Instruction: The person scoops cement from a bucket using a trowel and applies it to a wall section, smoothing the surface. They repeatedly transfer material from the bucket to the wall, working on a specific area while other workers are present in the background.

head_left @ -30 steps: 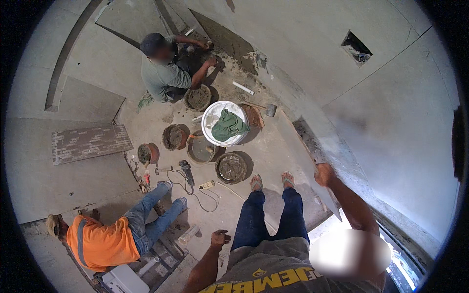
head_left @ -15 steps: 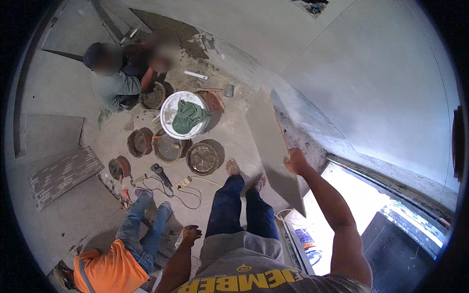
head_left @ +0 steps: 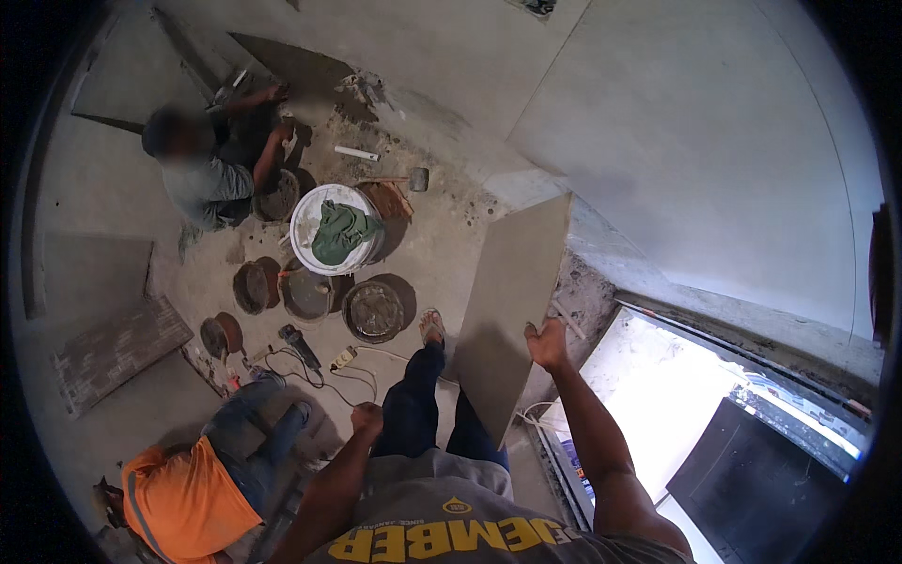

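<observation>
Tilting farther upright, smooth grey rectangular tile (head_left: 512, 315) is pointing far-right; right hand (head_left: 547, 344) fingers gripping its edge, left hand (head_left: 366, 419) fisted empty.

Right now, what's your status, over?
Right hand gripping large grey tile by its edge. Left hand closed, empty. White bucket, mortar pans, two workers ahead.

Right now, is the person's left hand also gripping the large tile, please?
No, only the right hand grips the large tile; the left hand hangs empty beside the leg.
</observation>
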Action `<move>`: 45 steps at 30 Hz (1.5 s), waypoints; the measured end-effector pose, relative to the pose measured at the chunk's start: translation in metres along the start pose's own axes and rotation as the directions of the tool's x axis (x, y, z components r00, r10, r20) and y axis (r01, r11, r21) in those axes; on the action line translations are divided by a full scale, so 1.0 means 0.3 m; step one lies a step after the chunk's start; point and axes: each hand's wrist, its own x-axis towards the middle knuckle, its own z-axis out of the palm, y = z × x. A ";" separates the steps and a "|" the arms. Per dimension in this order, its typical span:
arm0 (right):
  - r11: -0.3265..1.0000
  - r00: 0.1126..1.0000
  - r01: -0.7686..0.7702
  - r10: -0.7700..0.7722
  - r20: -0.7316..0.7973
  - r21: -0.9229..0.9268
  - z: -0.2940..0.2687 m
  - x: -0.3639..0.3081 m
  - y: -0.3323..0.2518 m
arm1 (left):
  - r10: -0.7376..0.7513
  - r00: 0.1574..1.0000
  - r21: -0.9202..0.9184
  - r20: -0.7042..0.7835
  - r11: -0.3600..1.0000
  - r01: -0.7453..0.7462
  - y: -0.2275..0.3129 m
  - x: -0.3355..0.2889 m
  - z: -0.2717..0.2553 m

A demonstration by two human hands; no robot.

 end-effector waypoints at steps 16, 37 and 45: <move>0.876 0.850 -0.404 0.465 -0.246 0.263 0.130 -0.179 0.207 | 0.095 0.990 -0.109 0.104 0.991 -0.083 -0.040 0.038 -0.061; 0.592 0.671 -0.297 0.688 -0.278 0.749 0.005 -0.176 -0.081 | 0.103 0.974 -0.322 0.201 0.946 -0.034 -0.021 0.077 -0.175; 0.266 0.521 -0.355 0.853 -0.046 0.896 0.134 0.042 -0.040 | 0.014 0.959 -0.512 0.284 0.848 0.139 0.053 0.025 -0.321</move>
